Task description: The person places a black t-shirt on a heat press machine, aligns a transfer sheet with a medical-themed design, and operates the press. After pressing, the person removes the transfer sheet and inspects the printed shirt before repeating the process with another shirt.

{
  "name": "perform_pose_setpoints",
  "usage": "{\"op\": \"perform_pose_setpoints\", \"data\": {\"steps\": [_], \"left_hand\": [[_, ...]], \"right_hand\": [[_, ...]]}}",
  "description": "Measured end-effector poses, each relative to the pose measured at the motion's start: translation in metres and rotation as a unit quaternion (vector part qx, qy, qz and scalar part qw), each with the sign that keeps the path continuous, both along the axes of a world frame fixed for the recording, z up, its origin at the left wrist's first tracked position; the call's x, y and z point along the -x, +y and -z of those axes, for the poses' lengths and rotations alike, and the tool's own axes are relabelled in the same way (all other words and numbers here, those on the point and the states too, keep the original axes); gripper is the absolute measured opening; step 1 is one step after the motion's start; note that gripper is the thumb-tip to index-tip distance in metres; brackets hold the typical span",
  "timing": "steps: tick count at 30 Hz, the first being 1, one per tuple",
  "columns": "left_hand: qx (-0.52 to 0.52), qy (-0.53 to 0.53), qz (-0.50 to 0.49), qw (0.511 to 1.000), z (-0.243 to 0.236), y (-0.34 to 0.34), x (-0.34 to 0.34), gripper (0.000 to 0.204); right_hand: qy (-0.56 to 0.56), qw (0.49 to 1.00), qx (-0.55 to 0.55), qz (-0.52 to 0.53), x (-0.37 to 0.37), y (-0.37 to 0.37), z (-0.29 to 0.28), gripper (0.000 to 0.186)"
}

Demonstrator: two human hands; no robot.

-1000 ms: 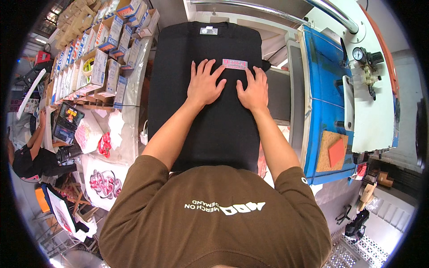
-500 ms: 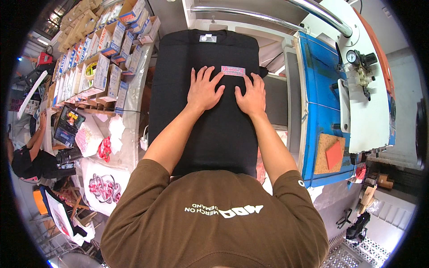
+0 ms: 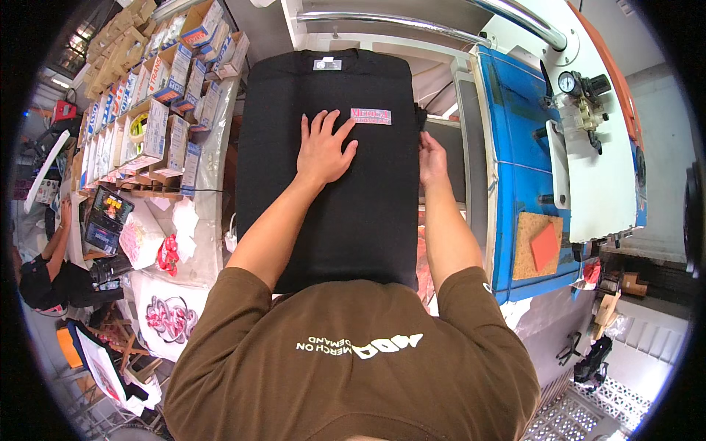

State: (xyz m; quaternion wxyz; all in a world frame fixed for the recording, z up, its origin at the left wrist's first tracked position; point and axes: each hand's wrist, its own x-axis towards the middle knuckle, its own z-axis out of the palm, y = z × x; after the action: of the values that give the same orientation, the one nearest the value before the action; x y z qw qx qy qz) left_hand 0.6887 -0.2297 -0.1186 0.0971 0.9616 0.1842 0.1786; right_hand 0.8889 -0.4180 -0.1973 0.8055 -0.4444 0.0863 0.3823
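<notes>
Our left hand (image 3: 323,151) lies spread on the black shirt (image 3: 360,213) before us — best flat and light, so the small patch (image 3: 371,116) at its fingertip lies square. Our right hand (image 3: 433,159) curls at the shirt's right edge; we cannot tell whether it pinches cloth.

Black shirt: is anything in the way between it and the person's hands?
Nothing visible is. The left hand rests on the shirt, just below and left of the pale rectangle. The right hand is by the shirt's right edge, with nothing seen between, though whether it touches is unclear.
</notes>
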Motion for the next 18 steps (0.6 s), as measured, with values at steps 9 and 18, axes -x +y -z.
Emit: {"op": "perform_pose_setpoints", "data": {"steps": [9, 18], "left_hand": [[-0.002, 0.009, -0.003, 1.000, 0.000, -0.001, 0.000, 0.049], [0.000, -0.003, -0.006, 1.000, 0.001, 0.001, 0.002, 0.049]], "right_hand": [[-0.085, 0.991, -0.014, 0.104, -0.031, -0.013, -0.027, 0.046], [-0.487, 0.699, 0.518, 0.082, 0.002, 0.006, -0.054, 0.041]]}}
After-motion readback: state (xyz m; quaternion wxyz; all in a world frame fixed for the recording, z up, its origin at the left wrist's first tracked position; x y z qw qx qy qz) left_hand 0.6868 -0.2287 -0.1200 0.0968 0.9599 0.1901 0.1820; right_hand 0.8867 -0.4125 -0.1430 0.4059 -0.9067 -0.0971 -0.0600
